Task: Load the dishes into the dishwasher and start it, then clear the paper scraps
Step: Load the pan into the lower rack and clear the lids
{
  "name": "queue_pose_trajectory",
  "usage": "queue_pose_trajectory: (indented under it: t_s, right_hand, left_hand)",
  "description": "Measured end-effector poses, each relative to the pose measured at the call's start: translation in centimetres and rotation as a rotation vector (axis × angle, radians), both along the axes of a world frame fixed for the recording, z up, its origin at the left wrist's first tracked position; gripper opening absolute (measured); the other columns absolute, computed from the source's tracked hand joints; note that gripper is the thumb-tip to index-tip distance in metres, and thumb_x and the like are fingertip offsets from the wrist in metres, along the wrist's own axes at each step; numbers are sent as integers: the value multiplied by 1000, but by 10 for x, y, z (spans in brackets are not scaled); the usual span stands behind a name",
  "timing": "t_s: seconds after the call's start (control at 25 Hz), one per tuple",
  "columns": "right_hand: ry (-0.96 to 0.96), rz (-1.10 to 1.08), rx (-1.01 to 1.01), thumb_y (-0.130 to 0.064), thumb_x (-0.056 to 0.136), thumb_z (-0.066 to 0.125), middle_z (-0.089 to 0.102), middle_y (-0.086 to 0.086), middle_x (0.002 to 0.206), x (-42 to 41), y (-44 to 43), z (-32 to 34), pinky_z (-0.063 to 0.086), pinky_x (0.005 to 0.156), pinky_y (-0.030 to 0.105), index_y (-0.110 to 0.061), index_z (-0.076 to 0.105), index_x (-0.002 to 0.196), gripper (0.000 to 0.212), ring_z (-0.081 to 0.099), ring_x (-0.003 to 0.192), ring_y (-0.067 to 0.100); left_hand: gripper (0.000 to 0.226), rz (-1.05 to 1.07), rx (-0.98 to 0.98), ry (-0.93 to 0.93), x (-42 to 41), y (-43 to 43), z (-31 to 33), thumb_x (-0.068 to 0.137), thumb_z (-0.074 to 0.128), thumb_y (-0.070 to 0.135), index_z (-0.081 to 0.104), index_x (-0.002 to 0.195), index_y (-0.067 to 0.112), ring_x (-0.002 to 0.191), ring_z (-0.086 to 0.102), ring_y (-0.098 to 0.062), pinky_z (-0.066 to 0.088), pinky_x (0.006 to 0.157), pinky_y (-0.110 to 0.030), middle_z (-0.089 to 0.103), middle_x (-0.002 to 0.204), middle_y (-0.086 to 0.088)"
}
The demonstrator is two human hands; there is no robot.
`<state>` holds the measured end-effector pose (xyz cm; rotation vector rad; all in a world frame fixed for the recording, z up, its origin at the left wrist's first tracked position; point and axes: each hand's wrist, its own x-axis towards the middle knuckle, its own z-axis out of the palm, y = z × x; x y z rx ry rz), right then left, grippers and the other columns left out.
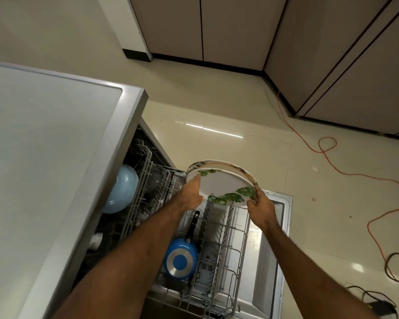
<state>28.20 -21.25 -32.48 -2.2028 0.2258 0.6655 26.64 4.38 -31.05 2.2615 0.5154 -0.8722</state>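
2 rnd glossy plates (pixel 224 184), wire rack (pixel 231 238)

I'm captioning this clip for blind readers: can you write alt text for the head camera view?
A person's left hand and right hand hold two patterned plates above the pulled-out lower rack of an open dishwasher. A blue pan stands in that rack; a pale blue bowl sits further inside.

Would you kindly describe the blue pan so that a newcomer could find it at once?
Start at the open dishwasher, whose lower rack is pulled out over the door. On the rack's left side the pan stands on edge, base toward the camera. It alone is deep blue with a silver ring and a black handle; the bowl in the upper rack is pale blue.
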Motion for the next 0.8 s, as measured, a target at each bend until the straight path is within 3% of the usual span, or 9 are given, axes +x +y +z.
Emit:
queue_pose_trajectory:
  t_s: [0.08, 0.16, 0.24, 0.36, 0.44, 0.64, 0.8]
  right_hand:
    - [-26, 59, -28, -12, 102, 57, 67, 7, 133, -1, 5, 21, 56, 80, 27, -24, 43, 157, 57, 65, 110, 25]
    - [-54, 133, -33, -12, 102, 59, 64, 4, 138, -4, 17, 48, 50, 96, 31, -22, 45, 155, 55, 62, 122, 25]
    - [-95, 221, -29, -12, 102, 59, 60, 0, 141, -10, 33, 78, 47, 100, 29, -21, 46, 153, 54, 59, 127, 22]
    - [-229, 369, -83, -27, 104, 57, 52, 2, 154, -25, 61, 121, 47, 113, 43, -23, 39, 157, 56, 51, 139, 23]
    - [-299, 492, -159, -39, 107, 50, 37, 4, 165, -38, 78, 155, 37, 121, 47, -20, 28, 162, 62, 37, 151, 25]
    - [-537, 776, -158, -53, 109, 33, 10, 3, 174, -69, 121, 238, 17, 130, 47, -21, 11, 167, 69, 10, 160, 21]
    - [-700, 927, -94, -51, 109, 32, 15, 6, 173, -95, 165, 292, 8, 130, 39, -19, 14, 166, 68, 13, 160, 22]
  left_hand:
    - [84, -22, 20, -26, -10, -9, 24, 90, 66, 6, 23, 160, 18, 128, 53, -27, 53, 104, -40, 46, 150, -6]
    - [84, -87, 48, -47, -21, -13, 49, 93, 66, 21, 19, 162, 15, 142, 41, -29, 41, 117, -45, 27, 165, -9]
    - [86, -108, 92, -92, -30, -12, 76, 95, 63, 29, 13, 164, 16, 150, 31, -31, 37, 120, -46, 8, 171, -2]
    - [83, -117, 176, -188, -49, -8, 125, 98, 63, 29, 14, 164, 19, 152, 25, -30, 34, 122, -44, 1, 172, 2]
    - [83, -168, 248, -247, -64, -4, 156, 101, 61, 30, 10, 165, 17, 156, 17, -29, 25, 123, -42, -4, 173, -4]
    - [86, -250, 353, -407, -110, 17, 236, 100, 60, 34, 5, 164, 19, 157, 15, -27, 29, 124, -49, -3, 172, -6]
    - [89, -231, 406, -559, -159, 57, 289, 95, 62, 39, 9, 164, 16, 156, 19, -22, 30, 124, -47, 11, 171, -6]
